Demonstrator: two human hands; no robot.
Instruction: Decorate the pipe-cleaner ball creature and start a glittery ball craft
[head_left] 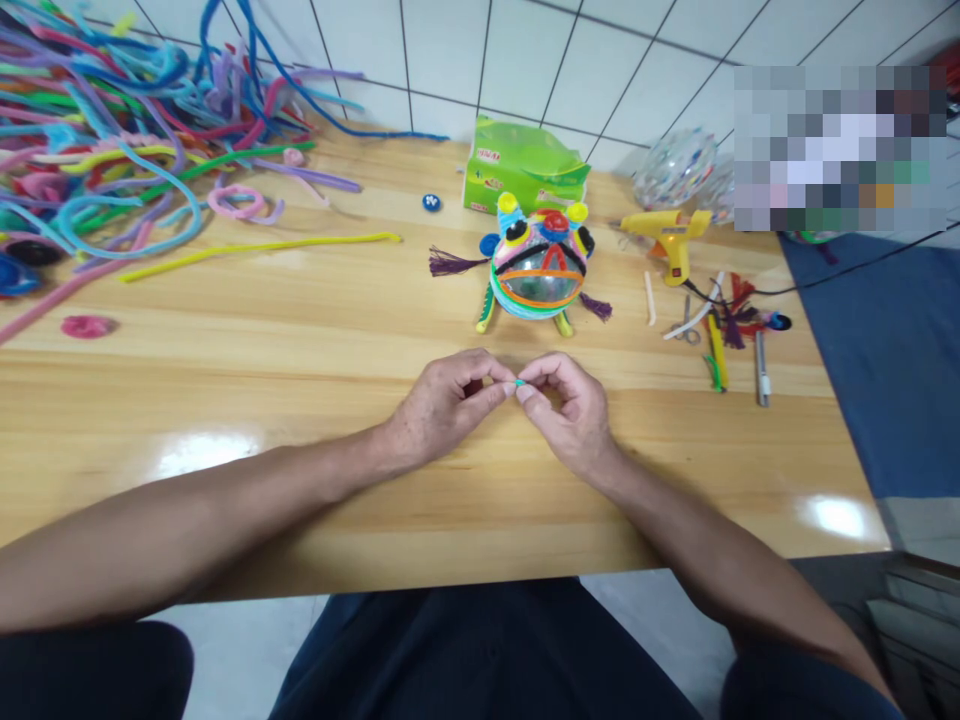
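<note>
My left hand [448, 402] and my right hand [566, 408] meet above the wooden table, thumbs and index fingers pinched together. Between their fingertips is a tiny green piece [520, 382], mostly hidden, gripped from both sides. Just beyond the hands stands a colourful animal-like figure [541, 275] with a clear round body, yellow and black eyes, an orange-edged mouth, purple tassels at its sides and short green-yellow legs.
Fuzzy coloured stems [112, 150] are heaped at the back left; a yellow stem [262, 257] lies nearer. Behind the figure is a green tissue pack [517, 170]. A yellow glue gun [670, 240], scissors [684, 330] and a cutter [762, 370] lie on the right. The table's front edge runs below my arms.
</note>
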